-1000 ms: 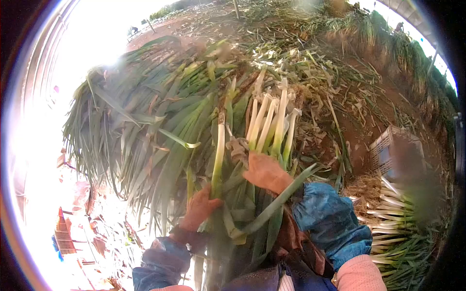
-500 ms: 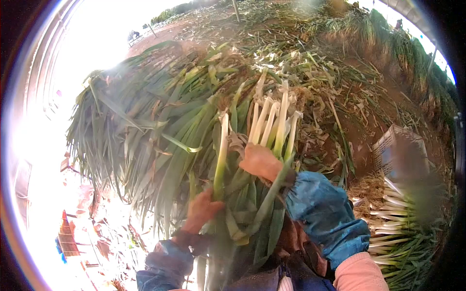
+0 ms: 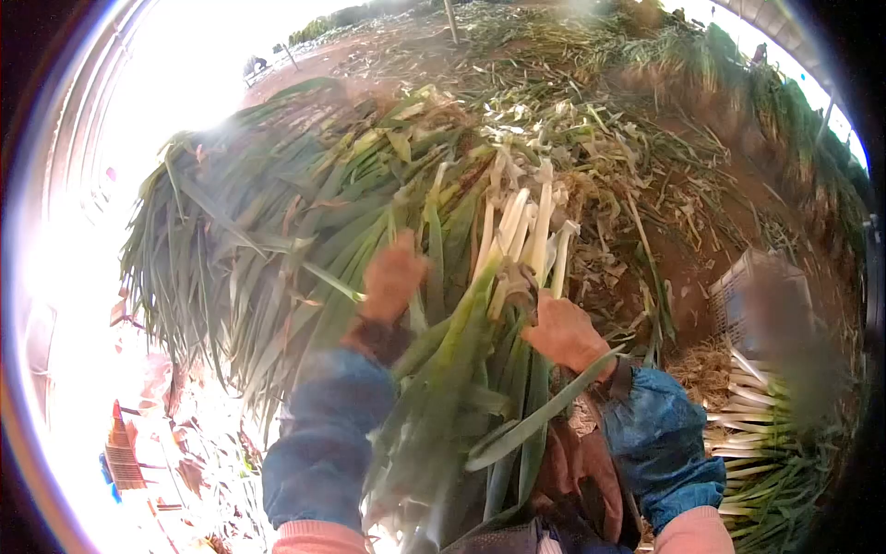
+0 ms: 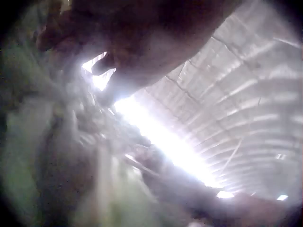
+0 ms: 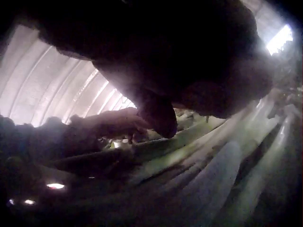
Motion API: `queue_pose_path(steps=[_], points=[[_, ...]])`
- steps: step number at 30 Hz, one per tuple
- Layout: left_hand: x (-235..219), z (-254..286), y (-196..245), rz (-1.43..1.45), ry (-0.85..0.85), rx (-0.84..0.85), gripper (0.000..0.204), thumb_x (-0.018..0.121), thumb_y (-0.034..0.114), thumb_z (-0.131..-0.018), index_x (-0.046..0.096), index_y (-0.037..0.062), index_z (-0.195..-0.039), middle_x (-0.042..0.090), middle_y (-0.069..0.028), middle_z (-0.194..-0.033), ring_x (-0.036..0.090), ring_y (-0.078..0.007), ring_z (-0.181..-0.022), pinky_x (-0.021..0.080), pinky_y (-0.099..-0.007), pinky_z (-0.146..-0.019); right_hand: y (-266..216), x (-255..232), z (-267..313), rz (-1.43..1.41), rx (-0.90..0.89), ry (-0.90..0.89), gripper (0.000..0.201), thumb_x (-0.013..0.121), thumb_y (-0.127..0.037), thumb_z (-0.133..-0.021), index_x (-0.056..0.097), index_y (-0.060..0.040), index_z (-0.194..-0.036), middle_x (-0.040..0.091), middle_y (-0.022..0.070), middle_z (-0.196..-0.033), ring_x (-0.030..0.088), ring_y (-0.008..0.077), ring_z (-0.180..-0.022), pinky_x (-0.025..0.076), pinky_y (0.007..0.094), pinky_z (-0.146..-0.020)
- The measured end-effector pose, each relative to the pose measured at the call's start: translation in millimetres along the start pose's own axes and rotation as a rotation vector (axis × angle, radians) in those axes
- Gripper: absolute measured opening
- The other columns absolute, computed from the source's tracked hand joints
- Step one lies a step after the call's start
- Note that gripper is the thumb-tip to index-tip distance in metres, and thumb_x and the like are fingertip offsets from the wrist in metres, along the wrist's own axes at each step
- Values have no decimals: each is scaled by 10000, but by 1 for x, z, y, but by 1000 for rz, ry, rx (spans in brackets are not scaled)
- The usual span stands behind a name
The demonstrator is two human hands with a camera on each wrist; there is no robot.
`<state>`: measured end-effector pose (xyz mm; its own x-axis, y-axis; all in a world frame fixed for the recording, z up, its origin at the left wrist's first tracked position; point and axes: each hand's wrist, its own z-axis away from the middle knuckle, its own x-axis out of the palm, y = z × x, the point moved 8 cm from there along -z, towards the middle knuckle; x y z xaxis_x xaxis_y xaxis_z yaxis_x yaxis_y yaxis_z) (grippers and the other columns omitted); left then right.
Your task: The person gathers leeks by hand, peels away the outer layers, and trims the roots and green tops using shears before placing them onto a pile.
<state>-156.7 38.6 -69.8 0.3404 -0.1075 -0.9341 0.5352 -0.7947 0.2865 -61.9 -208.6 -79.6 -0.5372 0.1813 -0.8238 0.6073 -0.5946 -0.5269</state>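
Note:
In the head view my left hand (image 3: 395, 275), slightly blurred, is over the green leaves of the big leek pile (image 3: 277, 240), with no leek seen in it. My right hand (image 3: 568, 331) pinches a withered, brownish strip of leek skin (image 3: 520, 284) at its fingertips. Just beyond it, several peeled leeks (image 3: 543, 217) lie side by side, white ends pointing away. Long green leek leaves (image 3: 443, 379) slant across my lap between both forearms. Leek stalks (image 5: 208, 146) run beneath the dark right hand in the right wrist view; its fingertips are mostly in shadow there.
To the right lies a row of cleaned leeks (image 3: 738, 425), with a pale plastic crate (image 3: 734, 291) behind it. Peeled scraps (image 3: 609, 175) litter the soil ahead. A red slatted object (image 3: 122, 448) stands at the lower left.
My left hand has let go of the leek it held upright and moved up over the pile. My right hand has shifted right and slightly down, with the withered skin.

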Motion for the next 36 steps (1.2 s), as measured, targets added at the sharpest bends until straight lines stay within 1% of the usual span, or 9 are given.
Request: queue_pose_path(steps=[2,4,6,8,15,22,29,33,36], points=[[-22,-21,-37,-323,95,-53,538,603,409,-756,503,30,-1126,616,-197,-998,589,-357,-959,457,-466,-831,-1,1,6,-12,7,-31,381,593,-238,-736,521,61,-960,614,269,-883,600,420,-871,478,465,-791],[-28,-27,-76,-475,11,-173,594,635,413,-727,484,36,-1161,612,-182,-1046,584,-356,-996,450,-473,-858,-14,2,8,-47,-14,-73,376,590,-231,-734,522,61,-962,611,276,-877,596,425,-875,476,464,-789],[-4,-23,-122,-323,-147,-394,505,652,380,-678,543,22,-1016,610,-198,-973,588,-359,-956,474,-465,-777,-21,-2,4,-68,-40,-47,387,590,-228,-734,514,64,-975,611,277,-880,595,427,-874,474,466,-793],[3,-18,-127,-285,-162,-390,511,676,355,-653,536,14,-1008,597,-206,-1017,585,-358,-970,476,-456,-785,-29,0,0,-101,-64,-44,409,594,-230,-731,495,71,-990,606,283,-874,591,430,-870,468,467,-784],[-25,30,-77,-197,-210,-259,479,693,292,-639,523,-2,-978,618,-222,-962,596,-394,-910,475,-441,-777,-81,13,3,-90,-200,-89,375,579,-191,-743,495,71,-998,616,261,-917,606,406,-879,478,450,-781],[-50,134,-47,-65,-244,-319,470,682,319,-659,513,21,-981,623,-200,-890,591,-383,-887,454,-457,-765,-107,37,22,-55,-258,-210,404,585,-179,-746,456,97,-1011,617,269,-906,620,384,-878,488,438,-782],[-59,179,-32,92,-232,-406,473,681,358,-662,508,39,-966,614,-188,-933,580,-363,-923,436,-448,-774,-113,45,72,-22,-361,-273,400,589,-182,-726,464,105,-975,614,283,-845,627,408,-802,513,451,-728],[-45,197,-35,229,-226,-412,481,687,388,-666,507,40,-945,612,-187,-915,580,-365,-910,432,-444,-771,-113,53,66,13,-423,-193,383,587,-183,-724,478,99,-960,617,269,-827,626,418,-778,512,460,-718],[-55,205,-19,120,-203,-420,412,697,259,-701,537,9,-987,610,-176,-851,598,-336,-810,458,-419,-719,-115,61,38,4,-409,-120,347,582,-179,-725,503,84,-937,621,255,-833,625,416,-776,509,464,-714]])
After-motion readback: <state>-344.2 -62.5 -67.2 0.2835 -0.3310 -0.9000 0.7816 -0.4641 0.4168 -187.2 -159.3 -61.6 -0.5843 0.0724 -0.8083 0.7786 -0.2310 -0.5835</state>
